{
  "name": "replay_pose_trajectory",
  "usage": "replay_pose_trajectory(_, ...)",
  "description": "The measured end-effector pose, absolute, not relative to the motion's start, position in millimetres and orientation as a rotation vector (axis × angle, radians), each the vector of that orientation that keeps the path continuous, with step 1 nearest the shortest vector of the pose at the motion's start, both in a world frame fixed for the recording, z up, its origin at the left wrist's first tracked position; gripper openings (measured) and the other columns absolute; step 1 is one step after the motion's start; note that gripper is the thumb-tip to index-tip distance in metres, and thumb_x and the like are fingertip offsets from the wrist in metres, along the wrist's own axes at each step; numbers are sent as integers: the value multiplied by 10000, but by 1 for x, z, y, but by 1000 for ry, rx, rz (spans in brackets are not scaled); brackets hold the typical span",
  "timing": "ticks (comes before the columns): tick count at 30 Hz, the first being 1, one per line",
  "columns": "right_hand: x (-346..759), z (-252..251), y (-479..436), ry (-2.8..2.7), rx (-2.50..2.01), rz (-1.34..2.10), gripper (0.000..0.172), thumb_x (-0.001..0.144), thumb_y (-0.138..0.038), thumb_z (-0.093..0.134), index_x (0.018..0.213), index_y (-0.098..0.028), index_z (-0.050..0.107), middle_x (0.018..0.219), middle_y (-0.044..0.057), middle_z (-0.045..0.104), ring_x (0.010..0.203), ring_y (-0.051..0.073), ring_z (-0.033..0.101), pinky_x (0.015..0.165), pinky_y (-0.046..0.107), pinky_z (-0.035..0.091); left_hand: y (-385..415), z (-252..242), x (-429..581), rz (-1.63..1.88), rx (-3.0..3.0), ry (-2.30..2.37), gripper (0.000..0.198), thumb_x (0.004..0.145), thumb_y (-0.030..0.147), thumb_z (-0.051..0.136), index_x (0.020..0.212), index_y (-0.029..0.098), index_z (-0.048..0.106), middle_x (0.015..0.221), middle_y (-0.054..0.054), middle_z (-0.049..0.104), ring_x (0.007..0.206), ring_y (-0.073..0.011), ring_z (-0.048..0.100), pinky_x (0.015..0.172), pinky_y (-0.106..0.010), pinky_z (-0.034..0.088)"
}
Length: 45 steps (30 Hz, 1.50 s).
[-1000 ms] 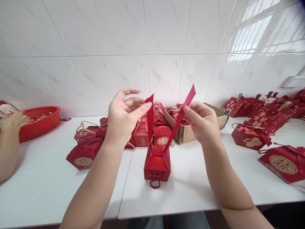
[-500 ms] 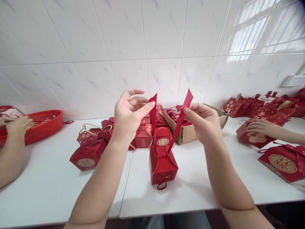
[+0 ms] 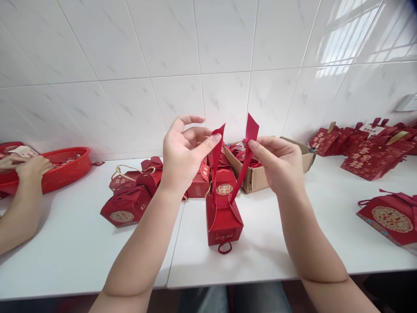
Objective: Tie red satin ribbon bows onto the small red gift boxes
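A small red gift box stands upright on the white table in front of me, its top flaps folded in and a dark red cord loop hanging at its front. A red ribbon comes up from its top in two raised ends. My left hand pinches the left end between thumb and fingers. Thumb and forefinger of my right hand grip the right end near its slanted tip. Both ends are held apart above the box, not crossed.
Several red gift boxes stand behind, beside a cardboard box of red items. On the left, another person's hand is at a red basin. Red gift bags and a decorated box are on the right.
The two ribbon ends have come closer together, the left hand shifting slightly right. At the right, another person's hand and the box it held have left the view.
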State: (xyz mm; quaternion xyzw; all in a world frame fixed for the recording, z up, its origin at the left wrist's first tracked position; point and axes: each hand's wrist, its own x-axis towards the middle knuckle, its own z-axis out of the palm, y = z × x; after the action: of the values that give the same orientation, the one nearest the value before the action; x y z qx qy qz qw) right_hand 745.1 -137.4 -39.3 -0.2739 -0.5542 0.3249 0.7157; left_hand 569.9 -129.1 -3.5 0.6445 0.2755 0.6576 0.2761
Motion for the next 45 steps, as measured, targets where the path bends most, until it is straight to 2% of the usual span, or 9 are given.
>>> replay_pose_trajectory(5, 744, -36, -143, -1225, -617, 657, 80, 755, -275, 721, 797, -208, 725, 795, 21, 729, 719, 162, 692, 639, 281, 587, -130, -1, 584, 1718, 1733, 696, 357, 698, 212, 766, 981, 222, 548, 772, 15, 640, 679, -127, 658, 632, -251, 565)
replay_pose_trajectory(11, 760, -35, -144, -1220, -620, 662, 74, 750, -277, 729, 781, -213, 710, 727, 4, 706, 656, 142, 665, 608, 275, 563, -128, 2, 586, 1802, 1702, 693, 357, 672, 180, 777, 952, 210, 557, 778, 9, 652, 731, -126, 651, 660, -240, 547)
replay_pose_trajectory(28, 776, -30, -148, -1322, -580, 797, 80, 781, -255, 695, 732, -196, 675, 691, -3, 673, 636, 117, 624, 589, 245, 521, -129, -9, 569, 1833, 1489, 744, 308, 657, 147, 740, 893, 202, 550, 734, 26, 597, 624, -90, 581, 594, -221, 505)
replay_pose_trajectory(36, 771, -32, -145, -1319, -608, 775, 90, 787, -292, 685, 765, -207, 670, 747, 5, 689, 684, 136, 647, 647, 282, 552, -131, -7, 579, 1786, 1561, 726, 295, 685, 172, 714, 908, 227, 530, 762, 14, 589, 687, -114, 609, 627, -235, 525)
replay_pose_trajectory(45, 770, -34, -143, -1330, -629, 791, 98, 783, -292, 697, 773, -196, 681, 740, 10, 698, 672, 128, 651, 611, 255, 537, -130, -8, 585, 1814, 1590, 676, 270, 711, 160, 680, 922, 236, 529, 806, -3, 573, 745, -125, 604, 662, -241, 530)
